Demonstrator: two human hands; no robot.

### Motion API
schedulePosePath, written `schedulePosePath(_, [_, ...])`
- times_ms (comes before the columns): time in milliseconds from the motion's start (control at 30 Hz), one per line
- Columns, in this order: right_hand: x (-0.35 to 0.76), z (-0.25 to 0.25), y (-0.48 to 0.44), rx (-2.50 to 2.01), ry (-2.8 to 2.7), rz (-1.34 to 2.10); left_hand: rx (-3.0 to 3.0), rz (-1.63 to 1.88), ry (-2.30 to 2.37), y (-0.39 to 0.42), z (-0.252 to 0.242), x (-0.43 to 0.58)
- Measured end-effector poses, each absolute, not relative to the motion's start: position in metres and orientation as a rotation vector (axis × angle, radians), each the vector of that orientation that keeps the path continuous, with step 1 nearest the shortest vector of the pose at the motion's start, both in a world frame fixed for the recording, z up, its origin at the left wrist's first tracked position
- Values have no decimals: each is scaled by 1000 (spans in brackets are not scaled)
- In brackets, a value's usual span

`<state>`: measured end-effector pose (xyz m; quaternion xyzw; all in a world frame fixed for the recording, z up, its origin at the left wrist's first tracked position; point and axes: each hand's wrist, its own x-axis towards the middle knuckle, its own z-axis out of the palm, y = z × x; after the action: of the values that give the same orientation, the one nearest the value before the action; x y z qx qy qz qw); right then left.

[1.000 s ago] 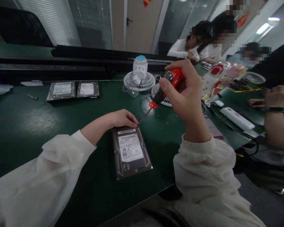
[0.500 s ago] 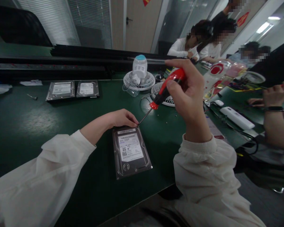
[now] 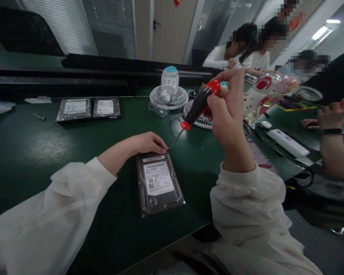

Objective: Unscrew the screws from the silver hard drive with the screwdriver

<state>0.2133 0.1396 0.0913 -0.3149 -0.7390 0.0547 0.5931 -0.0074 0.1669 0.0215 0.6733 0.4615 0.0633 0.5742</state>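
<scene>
A hard drive [image 3: 159, 183] lies label up on the green table [image 3: 103, 240]. My left hand [image 3: 152, 143] rests at its far edge, fingers pressed together near the far right corner; anything small between the fingertips is hidden. In my right hand [image 3: 227, 110] is a red and black screwdriver [image 3: 199, 105], slanting down to the left. Its tip meets that same corner, close to my left fingertips. Whether a screw sits under the tip is too small to tell.
Two more hard drives [image 3: 74, 109] lie at the back left, near a loose screw-like piece [image 3: 39, 117]. Behind my right hand stand a white fan [image 3: 169, 86] and a bottle [image 3: 259, 95]. A white power strip [image 3: 288, 142] and another person's hand [image 3: 335, 114] are at the right.
My right hand has changed its grip and turned on the screwdriver handle, with the fingers now more upright. My left hand and the hard drive have stayed in place.
</scene>
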Motion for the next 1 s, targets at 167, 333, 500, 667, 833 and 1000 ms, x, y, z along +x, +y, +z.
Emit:
schedulePosePath(167, [213, 93, 141, -803, -1749, -71, 1567, 154, 1066, 166, 23, -7])
schedulePosePath(333, [214, 90, 145, -786, -1721, -94, 1558, 149, 1065, 166, 24, -8])
schedulePosePath(500, [210, 88, 139, -669, -1781, -55, 1562, 155, 1066, 168, 22, -8])
schedulePosePath(667, [207, 95, 132, -732, -1740, -228, 1567, 158, 1060, 169, 21, -8])
schedulePosePath(833, [207, 89, 146, -609, -1673, -212, 1557, 163, 1065, 167, 21, -8])
schedulePosePath(1000, [203, 83, 143, -507, -1657, -20, 1553, 164, 1083, 166, 22, -7])
